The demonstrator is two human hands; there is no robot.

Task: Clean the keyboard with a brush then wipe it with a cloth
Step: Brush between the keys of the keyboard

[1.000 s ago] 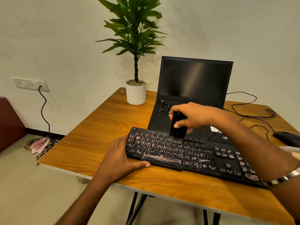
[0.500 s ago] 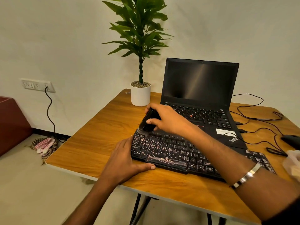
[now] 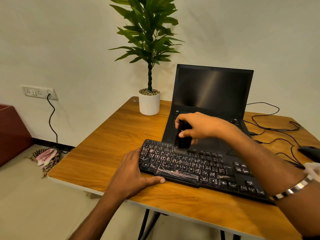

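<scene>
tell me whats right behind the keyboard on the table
An open black laptop sits directly behind the keyboard. The right hand holding the brush covers most of the laptop's keys.

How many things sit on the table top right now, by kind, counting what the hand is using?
Keyboard: 1
Brush: 1, gripped by the right hand
Laptop: 1
Potted plant: 1
Mouse: 1
Total: 5
</scene>
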